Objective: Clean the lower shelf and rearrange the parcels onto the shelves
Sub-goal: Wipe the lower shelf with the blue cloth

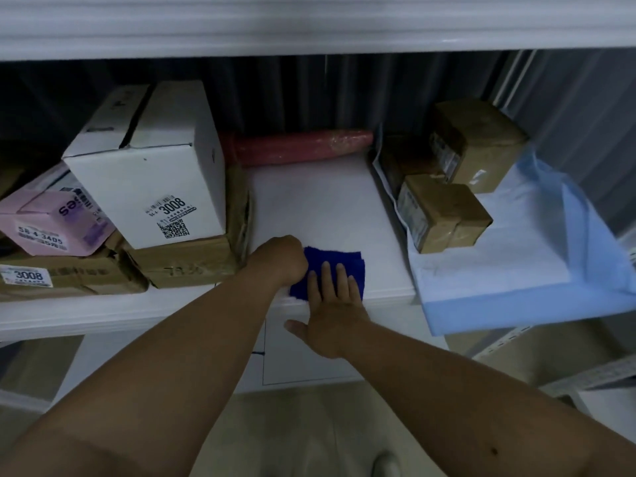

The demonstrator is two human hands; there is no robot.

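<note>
A dark blue cloth (335, 261) lies on the white shelf (320, 208), close to its front edge. My left hand (280, 259) is curled into a fist at the cloth's left edge and grips it. My right hand (332, 304) lies flat on the cloth's near part, fingers slightly spread, thumb hanging over the shelf's front edge. Parcels stand on both sides: a white box (161, 180) marked 3008 and a pink box (51, 218) on flat brown cartons (186, 266) to the left, two brown taped parcels (444, 215) (478, 142) to the right.
A red wrapped roll (299, 146) lies along the back of the shelf. A light blue bag parcel (516, 263) overhangs the front edge at the right. The upper shelf's white edge (309, 32) runs across the top. Pale floor shows below my arms.
</note>
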